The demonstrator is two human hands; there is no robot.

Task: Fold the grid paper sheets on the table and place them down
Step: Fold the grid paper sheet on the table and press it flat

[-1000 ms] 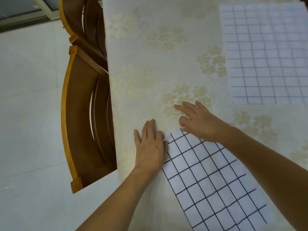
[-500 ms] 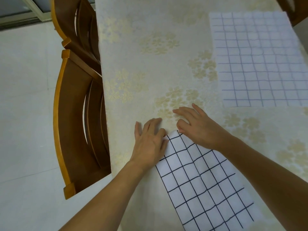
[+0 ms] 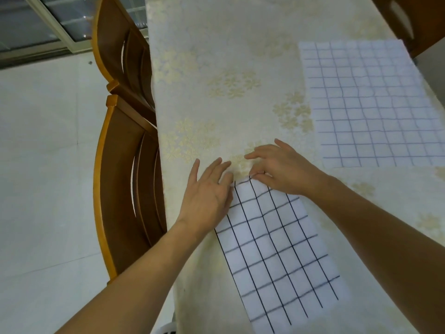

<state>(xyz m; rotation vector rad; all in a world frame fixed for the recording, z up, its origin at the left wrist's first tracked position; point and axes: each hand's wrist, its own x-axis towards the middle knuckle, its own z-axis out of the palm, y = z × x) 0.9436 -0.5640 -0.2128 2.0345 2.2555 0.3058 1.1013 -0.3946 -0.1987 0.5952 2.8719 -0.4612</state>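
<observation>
Both hands (image 3: 245,179) press flat on the black-lined, folded grid sheet's (image 3: 279,251) far edge

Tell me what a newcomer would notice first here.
Both hands, left and right, meet at the far end of a bold-lined grid sheet near the table's front left edge. A paler grid sheet lies flat at far right. Two wooden chairs stand along the table's left side.
</observation>
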